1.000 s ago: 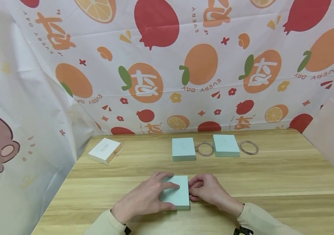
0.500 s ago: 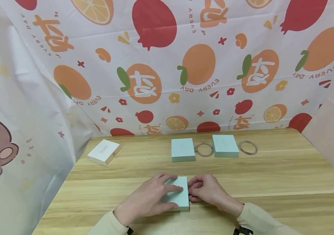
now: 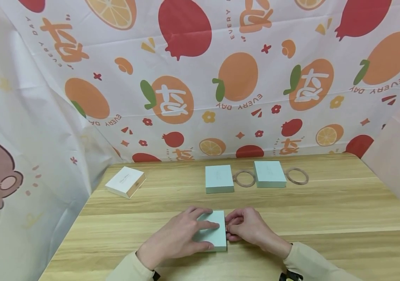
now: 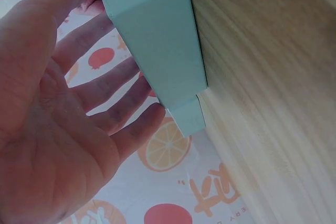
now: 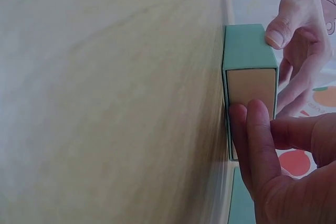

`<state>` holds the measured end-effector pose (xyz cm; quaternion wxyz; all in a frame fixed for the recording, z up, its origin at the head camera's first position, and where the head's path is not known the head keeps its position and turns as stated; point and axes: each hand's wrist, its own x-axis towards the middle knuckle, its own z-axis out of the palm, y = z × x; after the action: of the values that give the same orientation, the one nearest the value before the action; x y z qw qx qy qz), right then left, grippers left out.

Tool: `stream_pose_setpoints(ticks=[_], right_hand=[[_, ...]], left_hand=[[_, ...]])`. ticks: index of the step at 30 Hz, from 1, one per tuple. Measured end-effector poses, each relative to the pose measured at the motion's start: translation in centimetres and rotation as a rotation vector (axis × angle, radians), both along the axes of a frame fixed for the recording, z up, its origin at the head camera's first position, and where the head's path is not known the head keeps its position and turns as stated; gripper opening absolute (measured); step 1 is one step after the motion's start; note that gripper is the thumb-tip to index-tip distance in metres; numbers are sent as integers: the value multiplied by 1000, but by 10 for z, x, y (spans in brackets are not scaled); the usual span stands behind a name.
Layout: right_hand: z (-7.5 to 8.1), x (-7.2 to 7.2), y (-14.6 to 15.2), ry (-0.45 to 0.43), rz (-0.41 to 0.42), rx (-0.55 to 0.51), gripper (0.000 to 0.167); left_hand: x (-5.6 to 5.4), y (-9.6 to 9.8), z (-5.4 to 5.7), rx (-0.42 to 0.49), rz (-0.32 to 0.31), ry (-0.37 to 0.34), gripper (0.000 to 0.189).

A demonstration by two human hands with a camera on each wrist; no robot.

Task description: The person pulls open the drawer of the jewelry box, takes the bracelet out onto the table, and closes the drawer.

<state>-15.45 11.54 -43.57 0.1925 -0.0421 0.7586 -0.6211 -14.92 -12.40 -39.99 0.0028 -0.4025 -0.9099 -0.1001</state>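
Note:
A mint-green drawer box (image 3: 209, 236) lies on the table near me. Its tan inner drawer (image 5: 252, 85) sits flush inside the sleeve at the right end. My left hand (image 3: 175, 234) grips the box from the left, thumb at the near edge, index finger on top and other fingers toward the far edge. In the left wrist view the palm is apart from the box's side. My right hand (image 3: 247, 226) is at the drawer end, fingers bent and thumb drawn in to them. In the right wrist view two fingertips (image 5: 257, 109) meet the tan face; whatever lies between them is hidden.
Behind stand two more mint-green boxes, a left one (image 3: 219, 178) and a right one (image 3: 270, 174). A brownish ring (image 3: 245, 185) lies flat right of the first, another ring (image 3: 297, 183) right of the second. A white box (image 3: 125, 180) sits back left. Fruit-print cloth (image 3: 200, 128) hangs behind.
Since a second ago the left index fingertip has slid slightly right across the box top. The head view shifted a little. Otherwise both hands and the box stay in place.

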Motion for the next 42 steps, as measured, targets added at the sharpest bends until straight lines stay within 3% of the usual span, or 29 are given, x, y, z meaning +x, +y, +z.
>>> stream_pose_setpoints(ticks=[42], right_hand=[[0, 3, 8, 5, 0, 40, 21]], left_hand=[[3, 1, 1, 4, 19, -38, 42]])
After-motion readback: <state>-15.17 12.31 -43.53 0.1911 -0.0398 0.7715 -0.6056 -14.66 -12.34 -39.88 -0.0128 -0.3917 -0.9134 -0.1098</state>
